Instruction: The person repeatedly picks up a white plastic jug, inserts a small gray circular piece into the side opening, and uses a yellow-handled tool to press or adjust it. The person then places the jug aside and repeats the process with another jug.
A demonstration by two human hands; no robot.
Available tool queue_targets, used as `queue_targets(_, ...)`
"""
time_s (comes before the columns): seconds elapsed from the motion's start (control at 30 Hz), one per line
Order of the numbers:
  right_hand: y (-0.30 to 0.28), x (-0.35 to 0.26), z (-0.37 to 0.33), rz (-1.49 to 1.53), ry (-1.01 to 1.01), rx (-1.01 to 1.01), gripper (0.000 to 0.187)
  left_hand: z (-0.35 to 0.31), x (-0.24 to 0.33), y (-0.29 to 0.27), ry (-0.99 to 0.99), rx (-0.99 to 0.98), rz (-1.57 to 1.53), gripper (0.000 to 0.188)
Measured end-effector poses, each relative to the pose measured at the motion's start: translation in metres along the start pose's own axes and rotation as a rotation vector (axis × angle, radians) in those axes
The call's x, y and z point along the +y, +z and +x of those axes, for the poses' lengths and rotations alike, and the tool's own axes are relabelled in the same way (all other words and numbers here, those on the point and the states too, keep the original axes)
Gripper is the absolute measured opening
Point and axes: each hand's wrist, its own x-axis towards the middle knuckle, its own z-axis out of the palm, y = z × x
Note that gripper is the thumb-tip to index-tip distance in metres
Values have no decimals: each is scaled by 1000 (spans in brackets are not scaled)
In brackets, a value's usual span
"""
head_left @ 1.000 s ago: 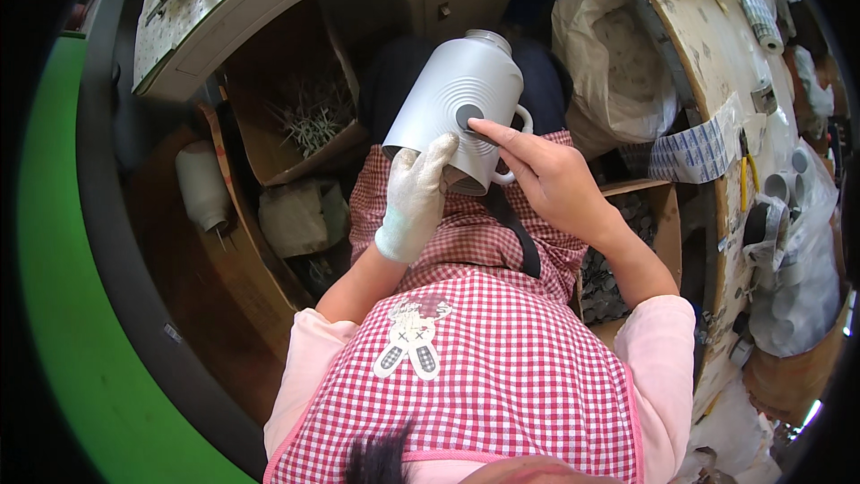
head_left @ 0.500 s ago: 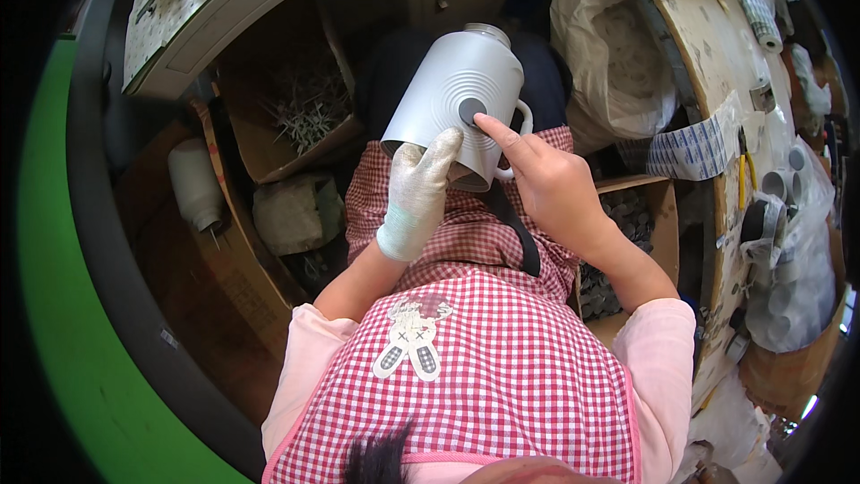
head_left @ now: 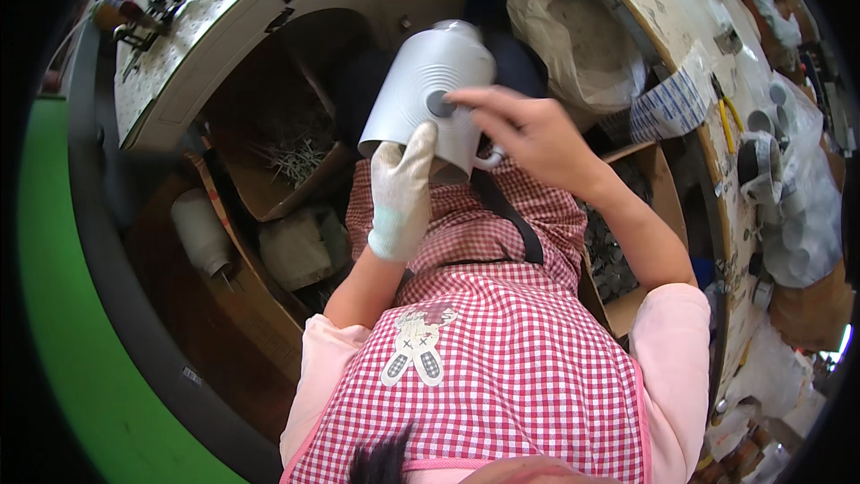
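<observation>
A pale grey jug shell [head_left: 408,90] with ringed ridges, a side handle [head_left: 489,159] and a narrow neck lies tilted over my lap, its wide open end toward me. My left hand [head_left: 401,193], in a whitish glove, grips the rim of that end, thumb on the outside. On the shell's ringed face sits a dark grey round disc [head_left: 439,104]. My bare right hand [head_left: 537,136] reaches in from the right, fingers stretched and slightly blurred. Its fingertips are at the disc's right edge; whether they touch it I cannot tell.
An open carton of thin grey pieces [head_left: 300,157] stands at left, near a pale bottle-shaped part [head_left: 202,233]. To the right are a carton of grey discs [head_left: 614,255], a plastic bag [head_left: 573,40] and a worktable [head_left: 658,0] with yellow-handled pliers [head_left: 724,121].
My right hand has eased its pointing finger off the disc's middle to its edge, and its other fingers have uncurled. The shell stays in my left hand; the whole view has shifted slightly.
</observation>
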Motion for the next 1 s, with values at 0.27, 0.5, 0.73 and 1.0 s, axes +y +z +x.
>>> queue_targets(0.27,-62,59,32,676,569,269,79,-8,19,-27,38,-79,18,37)
queue_targets(0.5,-23,51,38,321,309,515,82,24,5,-31,192,45,110,41)
queue_targets(0.73,-56,43,53,519,391,564,76,54,3,-59,250,190,141,38)
queue_targets(1.0,-119,105,85,396,386,254,58,80,-1,-90,395,-372,601,61)
